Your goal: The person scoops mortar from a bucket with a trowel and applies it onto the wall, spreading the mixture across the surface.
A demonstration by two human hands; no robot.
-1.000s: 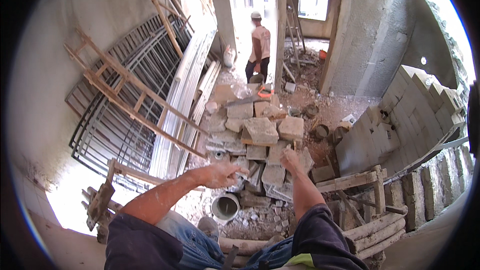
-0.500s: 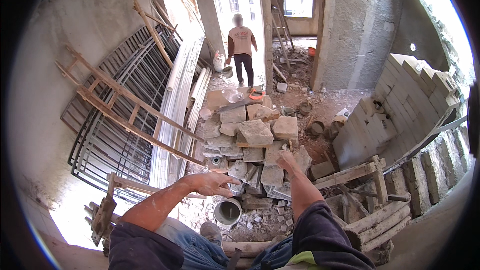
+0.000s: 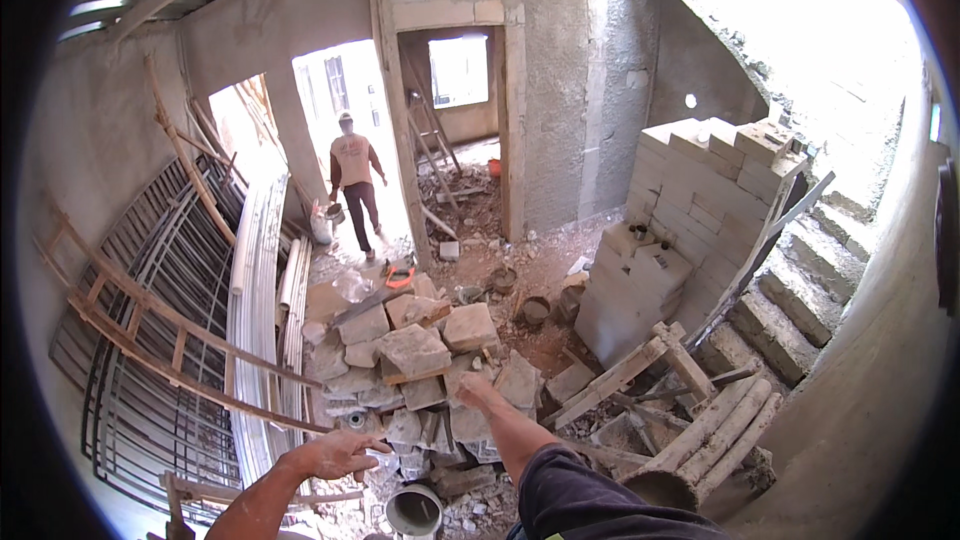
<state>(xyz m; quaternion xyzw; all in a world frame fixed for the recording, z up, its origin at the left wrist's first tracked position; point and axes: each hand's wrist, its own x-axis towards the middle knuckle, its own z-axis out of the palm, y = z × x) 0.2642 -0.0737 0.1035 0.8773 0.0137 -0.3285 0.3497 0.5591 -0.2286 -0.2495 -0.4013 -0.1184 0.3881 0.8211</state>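
Observation:
My left hand [image 3: 340,454] hangs open, fingers stretched, over the near left part of a pile of broken blocks [image 3: 415,350]. Nothing shows in it. My right hand [image 3: 478,396] is closed at the near right of the pile, close to a pale rough slab [image 3: 518,380]. A small tip shows just above its fingers, too small to name. Below and between my hands stands a round grey bucket [image 3: 413,511], partly cut off by the lower edge. At the pile's far side lies a handsaw [image 3: 398,278] with an orange handle.
A person [image 3: 355,165] carrying a bucket is at the bright doorway. Metal grilles [image 3: 150,270], a wooden ladder [image 3: 170,340] and long pale pipes [image 3: 255,270] lean at left. On the right are stacked white blocks [image 3: 710,180], rough stairs [image 3: 780,310] and a timber trestle [image 3: 640,370].
My view has swung right and up, shifting the scene leftward. The person by the doorway has stepped farther off and now carries a bucket. My hands keep much the same pose.

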